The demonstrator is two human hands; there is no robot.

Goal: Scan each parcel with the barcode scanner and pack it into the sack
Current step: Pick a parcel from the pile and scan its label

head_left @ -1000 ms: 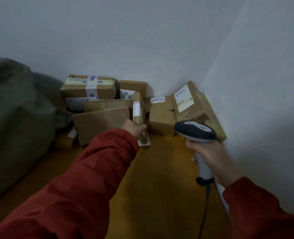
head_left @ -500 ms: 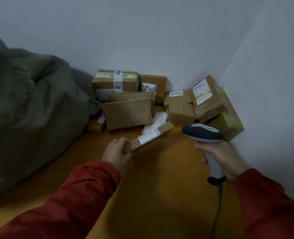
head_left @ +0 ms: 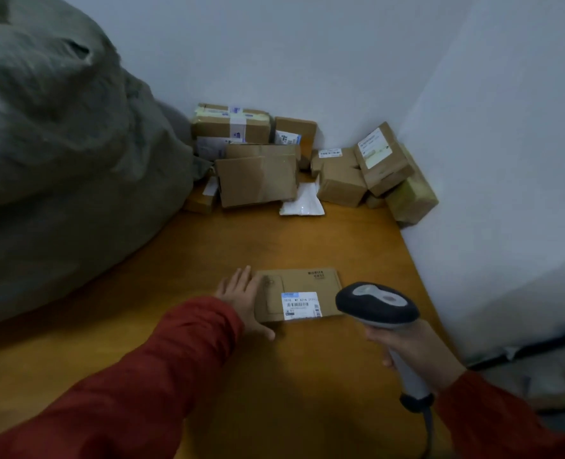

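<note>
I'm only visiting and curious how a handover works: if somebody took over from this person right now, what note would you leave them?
Left hand: flat, fingers straight, resting against the left edge of the flat parcel.
Right hand: grips the barcode scanner, its head beside the parcel's near right corner.
The flat parcel lies on the table, label up. The sack bulges at the left; the pile of parcels sits in the far corner.
Done: one parcel laid out label up; whether it is scanned cannot be told.
Left: scan it, sack it, then work through the pile.
</note>
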